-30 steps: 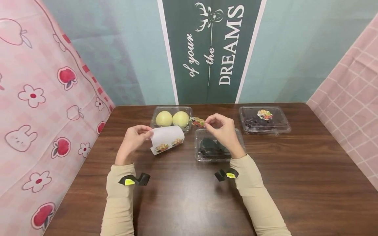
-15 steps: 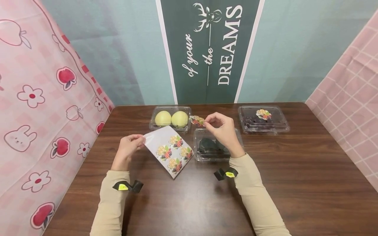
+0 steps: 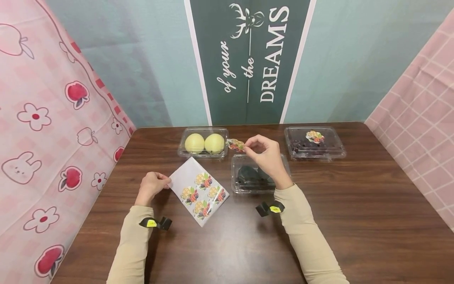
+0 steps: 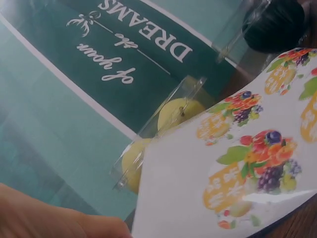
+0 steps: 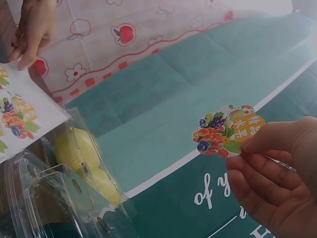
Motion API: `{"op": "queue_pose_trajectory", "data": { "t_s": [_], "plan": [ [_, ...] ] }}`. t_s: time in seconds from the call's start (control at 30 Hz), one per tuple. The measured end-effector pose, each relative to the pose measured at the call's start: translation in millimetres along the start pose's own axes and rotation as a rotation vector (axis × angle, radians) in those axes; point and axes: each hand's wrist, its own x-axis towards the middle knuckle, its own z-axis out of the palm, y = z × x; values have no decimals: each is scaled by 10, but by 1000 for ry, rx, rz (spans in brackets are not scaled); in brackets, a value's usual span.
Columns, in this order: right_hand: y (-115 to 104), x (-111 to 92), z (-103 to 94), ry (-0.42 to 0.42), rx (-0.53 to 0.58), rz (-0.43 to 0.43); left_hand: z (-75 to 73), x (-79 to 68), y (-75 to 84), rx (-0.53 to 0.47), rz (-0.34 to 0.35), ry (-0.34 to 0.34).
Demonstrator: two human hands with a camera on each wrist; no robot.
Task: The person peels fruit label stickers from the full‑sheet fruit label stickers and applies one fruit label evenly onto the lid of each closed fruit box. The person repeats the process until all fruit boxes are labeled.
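Observation:
Between thumb and fingertips my right hand [image 3: 265, 156] pinches a fruit-print sticker [image 5: 223, 130] by its edge, above a clear clamshell box [image 3: 237, 188] with dark round fruit [image 3: 250, 175] inside. My left hand [image 3: 153, 184] pinches one corner of a white sticker sheet [image 3: 184, 173], which lies slanted, printed side up, low over the table. Several fruit stickers [image 4: 267, 163] remain on the sheet, and one end of it is bare white. Behind the sheet stands a clear box [image 3: 182, 152] with two yellow-green round fruits [image 3: 214, 143].
At the back right sits a closed clear box [image 3: 298, 152] of dark fruit, a fruit sticker [image 3: 315, 137] on its lid. All stand on a brown wooden table [image 3: 372, 205]. Cloth hangings [image 3: 152, 59] enclose the back and sides.
My left hand has moved left and toward me with the sheet, which has gone from curled to flat with its stickers facing up. My right hand has stayed nearly still, pinching the sticker.

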Motion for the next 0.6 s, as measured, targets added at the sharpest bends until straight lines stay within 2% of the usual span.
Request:
{"op": "queue_pose_trajectory", "data": {
  "t_s": [0.23,0.43,0.6],
  "plan": [
    [9,8,-4,2,4,0,-54,2,-68,46,-27,-21],
    [10,8,-4,9,1,-7,-91,11,-113,94,-33,-66],
    [0,5,-9,8,5,3,-70,-4,-120,146,-7,-101]
  ]
}}
